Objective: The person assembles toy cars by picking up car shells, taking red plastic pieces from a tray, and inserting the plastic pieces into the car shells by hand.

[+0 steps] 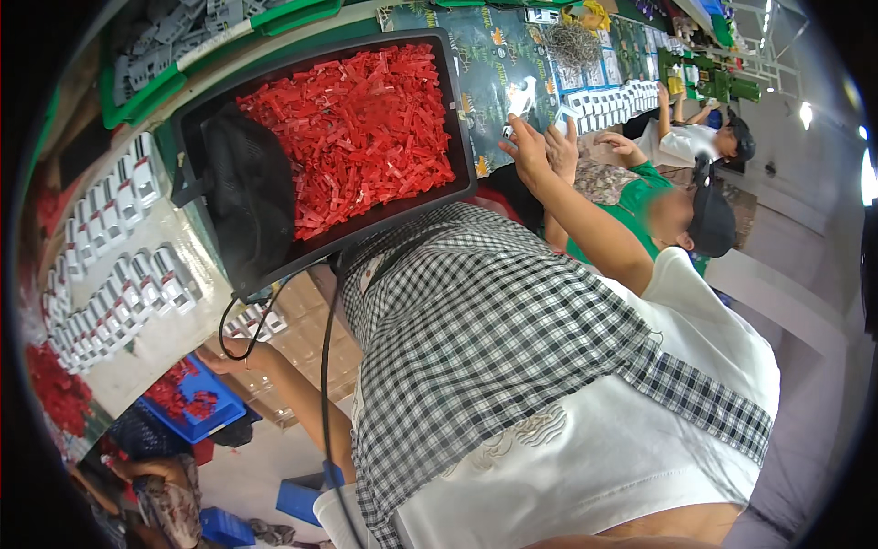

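My right hand (528, 154) is over the patterned mat, its fingers apart. Just beyond its fingertips lies a white plastic piece (521, 97); a small white spot between thumb and fingers is too small to make out. My left hand (224, 358) is low at the left, beside the table's edge, with its fingers stretched out, partly behind a black cable loop. Several white casings (251, 322) on cardboard are close to it. Between my arms stands a black tray (465, 137) heaped with red plastic strips (366, 128), with a black bag (247, 192) at its left.
Rows of white and grey casings (123, 293) stand on the left table. Below is a blue bin (206, 412) with red pieces. Green-rimmed crates (151, 101) hold grey parts. A person in green (631, 215) sits close on my right, their hand (562, 151) beside mine, near more casings (613, 102).
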The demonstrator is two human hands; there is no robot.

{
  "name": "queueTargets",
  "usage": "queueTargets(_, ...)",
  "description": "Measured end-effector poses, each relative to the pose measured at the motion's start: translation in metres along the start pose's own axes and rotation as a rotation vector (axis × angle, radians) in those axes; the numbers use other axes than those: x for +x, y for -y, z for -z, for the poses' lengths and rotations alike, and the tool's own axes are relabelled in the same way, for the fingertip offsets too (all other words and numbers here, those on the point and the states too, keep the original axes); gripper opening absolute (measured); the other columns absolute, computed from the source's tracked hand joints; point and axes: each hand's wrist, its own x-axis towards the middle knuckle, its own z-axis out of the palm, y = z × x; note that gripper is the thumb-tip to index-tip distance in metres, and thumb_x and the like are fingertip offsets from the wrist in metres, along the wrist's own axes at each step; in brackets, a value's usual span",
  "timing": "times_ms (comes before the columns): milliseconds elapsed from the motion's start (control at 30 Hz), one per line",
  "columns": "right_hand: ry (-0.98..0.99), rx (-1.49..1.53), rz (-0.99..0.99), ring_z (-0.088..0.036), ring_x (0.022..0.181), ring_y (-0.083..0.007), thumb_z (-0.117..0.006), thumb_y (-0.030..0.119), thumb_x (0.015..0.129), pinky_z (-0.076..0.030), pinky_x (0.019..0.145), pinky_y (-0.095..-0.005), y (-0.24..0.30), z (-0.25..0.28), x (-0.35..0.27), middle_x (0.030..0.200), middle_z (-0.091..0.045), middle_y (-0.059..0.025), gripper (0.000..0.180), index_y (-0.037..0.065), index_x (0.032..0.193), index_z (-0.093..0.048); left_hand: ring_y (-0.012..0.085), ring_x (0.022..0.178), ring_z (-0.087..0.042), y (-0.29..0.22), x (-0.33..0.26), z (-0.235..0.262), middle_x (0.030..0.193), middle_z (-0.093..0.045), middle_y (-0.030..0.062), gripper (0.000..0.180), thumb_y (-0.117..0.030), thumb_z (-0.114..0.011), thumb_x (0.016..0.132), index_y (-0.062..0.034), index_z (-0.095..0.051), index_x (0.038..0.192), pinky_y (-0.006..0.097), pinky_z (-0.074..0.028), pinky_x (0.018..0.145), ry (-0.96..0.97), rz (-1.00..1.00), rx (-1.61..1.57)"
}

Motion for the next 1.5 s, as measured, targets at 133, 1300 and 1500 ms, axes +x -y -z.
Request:
queueTargets(133, 0.515, -0.211, 0.05, -0.057, 0.092, -0.0165, -0.065, 0.031, 0.082, -0.05, 0.07, -0.0278, 0.016, -0.026, -0.052, 0.106, -0.058, -0.0115, 0.053, -0.007, 0.117, -0.052, 0.0315, 0.109, -0.047, -0.091, 0.047, 0.0, 0.122, -0.045, 0.0192, 0.047, -0.019, -0.065, 0.081, 0.0033, -0.048, 0.119, 0.042, -0.04, 0.091, 0.091, 0.003, -0.351)
queueTargets(1300, 0.725, -0.912, 1.075, -0.059, 0.09, -0.0262, -0.064, 0.011, 0.076, -0.049, 0.072, -0.0375, -0.025, -0.149, -0.06, 0.093, -0.058, -0.0059, 0.015, 0.009, 0.091, -0.063, 0.0207, 0.086, -0.063, -0.181, 0.024, -0.019, 0.099, -0.061, 0.0114, 0.039, -0.03, -0.045, 0.095, 0.0025, -0.051, 0.116, 0.032, -0.053, 0.075, 1.339, 0.87, -1.148)
queueTargets(1500, 0.765, -1.134, 1.328, -0.054, 0.094, -0.029, -0.059, 0.015, 0.077, -0.049, 0.073, -0.0389, -0.05, -0.153, -0.05, 0.099, -0.053, -0.0106, 0.02, 0.011, 0.095, -0.063, 0.0117, 0.079, -0.061, -0.225, 0.022, -0.024, 0.094, -0.062, 0.0056, 0.036, -0.03, -0.046, 0.096, 0.0006, -0.056, 0.112, 0.025, -0.05, 0.068, 1.316, 0.783, -1.12)
